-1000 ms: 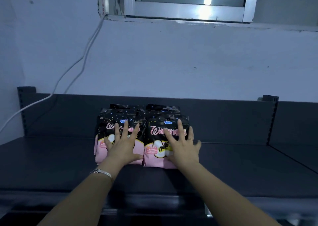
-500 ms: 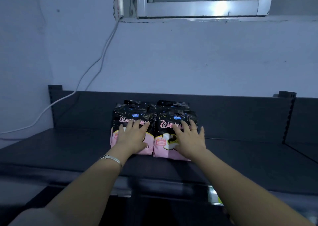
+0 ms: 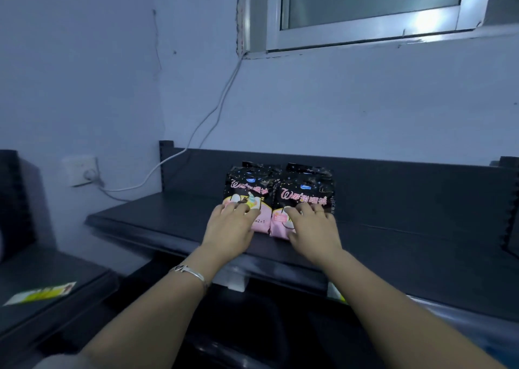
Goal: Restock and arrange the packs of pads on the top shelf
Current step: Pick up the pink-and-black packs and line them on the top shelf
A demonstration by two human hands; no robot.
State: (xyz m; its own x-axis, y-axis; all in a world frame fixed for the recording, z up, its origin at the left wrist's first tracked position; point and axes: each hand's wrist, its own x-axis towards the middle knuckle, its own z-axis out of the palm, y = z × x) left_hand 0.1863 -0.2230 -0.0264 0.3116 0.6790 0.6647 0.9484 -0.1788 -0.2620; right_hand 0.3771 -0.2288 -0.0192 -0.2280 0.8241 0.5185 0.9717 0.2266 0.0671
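Left grip [image 3: 231,228]: bare hand, set against the lower front of the left pack [image 3: 247,188]. Fingers lightly bent, tips on the pink band of the wrapper, thumb lying across it toward the pack's inner edge. Nothing enclosed.
Right grip [image 3: 316,229]: bare hand, set likewise against the lower front of the right pack [image 3: 304,194]. Fingers lightly bent and slightly spread, tips on the wrapper. Nothing enclosed.
Packs: both black and pink, upright, faces forward, side by side and touching along their inner edges. Each stands directly beyond its grip, and only the upper half of each shows above the knuckles.
Rear packs [image 3: 307,169]: black tops of further packs show just behind the front pair; number cannot be told.
Top shelf [image 3: 157,219]: dark, flat. The packs stand near its middle, back from the front lip and close to the back panel [image 3: 407,188].
Bracelet [image 3: 191,271]: silver, on the left wrist.
Cable [image 3: 216,115]: white, runs from the window [image 3: 365,34] corner down the wall to a socket [image 3: 81,170] left of the shelf.
Label [image 3: 39,292]: yellow-green strip on a lower shelf at far left.
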